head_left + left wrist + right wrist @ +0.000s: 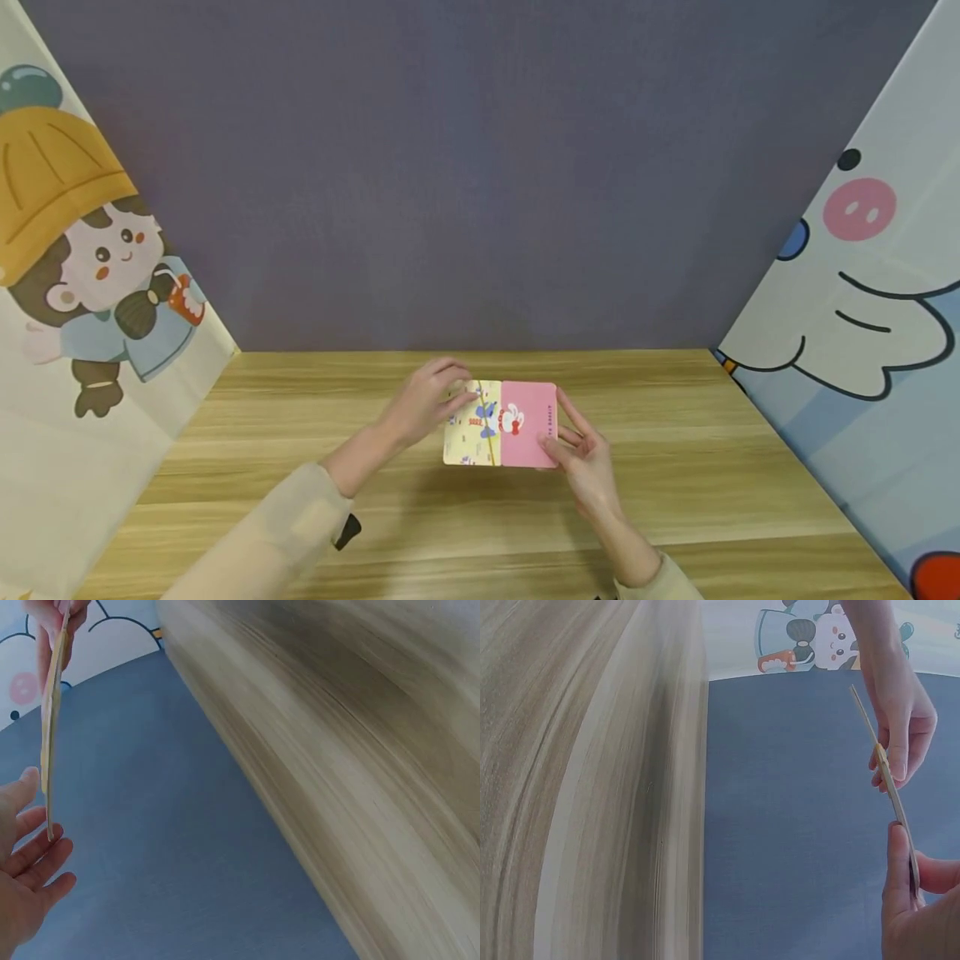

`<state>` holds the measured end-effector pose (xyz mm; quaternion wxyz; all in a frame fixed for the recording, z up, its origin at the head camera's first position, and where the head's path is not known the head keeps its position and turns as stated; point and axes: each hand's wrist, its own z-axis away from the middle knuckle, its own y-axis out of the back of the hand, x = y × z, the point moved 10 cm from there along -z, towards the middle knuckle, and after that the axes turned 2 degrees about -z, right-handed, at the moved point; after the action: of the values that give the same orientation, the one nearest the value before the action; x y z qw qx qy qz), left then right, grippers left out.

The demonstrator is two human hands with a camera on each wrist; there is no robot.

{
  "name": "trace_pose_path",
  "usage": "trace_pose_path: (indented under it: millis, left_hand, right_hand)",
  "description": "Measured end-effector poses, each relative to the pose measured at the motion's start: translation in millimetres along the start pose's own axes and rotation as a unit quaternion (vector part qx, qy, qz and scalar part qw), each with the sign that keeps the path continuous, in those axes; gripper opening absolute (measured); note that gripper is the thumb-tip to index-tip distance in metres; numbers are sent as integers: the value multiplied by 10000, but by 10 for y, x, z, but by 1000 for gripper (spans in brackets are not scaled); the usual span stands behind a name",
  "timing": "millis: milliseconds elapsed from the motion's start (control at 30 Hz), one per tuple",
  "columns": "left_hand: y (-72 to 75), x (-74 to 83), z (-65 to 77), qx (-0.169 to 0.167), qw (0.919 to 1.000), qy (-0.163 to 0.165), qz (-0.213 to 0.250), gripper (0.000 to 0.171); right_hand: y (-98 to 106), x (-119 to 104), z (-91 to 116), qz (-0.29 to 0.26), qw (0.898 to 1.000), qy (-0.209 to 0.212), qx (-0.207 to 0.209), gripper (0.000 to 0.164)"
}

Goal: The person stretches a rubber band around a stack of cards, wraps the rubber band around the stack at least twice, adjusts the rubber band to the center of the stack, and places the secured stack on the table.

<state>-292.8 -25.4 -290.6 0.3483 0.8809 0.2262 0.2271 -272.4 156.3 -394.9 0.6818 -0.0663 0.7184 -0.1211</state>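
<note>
A small notebook [527,442] is held spread above the table, its pink rabbit-print half on the right and its yellow patterned half on the left. A thin yellowish band [487,429] runs slantwise over the yellow half. My right hand [592,471] grips the pink end, thumb on the face and fingers behind. At the yellow end is my left hand [422,402], its thumb near the band and its fingers loosely extended. In the left wrist view the notebook [49,742] appears edge-on, between left thumb and fingers; firm contact cannot be told.
Below lies a wood-grain table [300,417]. A dark grey-blue panel [480,183] stands behind it. Cartoon-printed sheets flank the table, a child in a yellow hat [60,175] on the left and a white pink-nosed figure [885,317] on the right.
</note>
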Motion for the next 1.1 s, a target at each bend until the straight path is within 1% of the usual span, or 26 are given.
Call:
trace_pose_path:
  millis: [200, 333, 500, 600, 733, 833, 900, 1000, 1100]
  left_hand:
    - [-52, -12, -17, -193, 9998, -74, 57, 25]
    - [-80, -1, -15, -248, 9994, -179, 142, 26]
    - [-110, 1, -13, -314, 9989, -215, 276, 25]
    - [-140, 7, -12, -463, 9981, -239, 316, 25]
    - [-193, 31, -7, -746, 9964, -366, 170, 26]
    - [-211, 46, -15, -859, 9953, -416, 153, 25]
    - [-206, 56, -30, -864, 9951, -415, 255, 24]
    - [-165, 63, -71, -710, 9961, -354, 387, 23]
    - [-132, 60, -106, -572, 9973, -258, 393, 22]
  right_hand:
    - [-2, 6, -7, -2, 10000, -49, 21, 68]
    - [-6, 6, -6, -3, 10000, -46, 11, 68]
    - [-7, 12, 2, -21, 10000, -43, 1, 68]
    - [-4, 14, 8, -14, 10000, -31, -2, 68]
    - [-8, 14, 12, -34, 10000, 18, -49, 68]
    - [-15, 15, 13, -52, 9999, 34, -93, 68]
    - [-21, 13, 11, -53, 9999, 41, -125, 68]
    - [-24, 0, 3, -32, 9999, 81, -135, 68]
    - [-19, -12, -2, -38, 9999, 106, -114, 68]
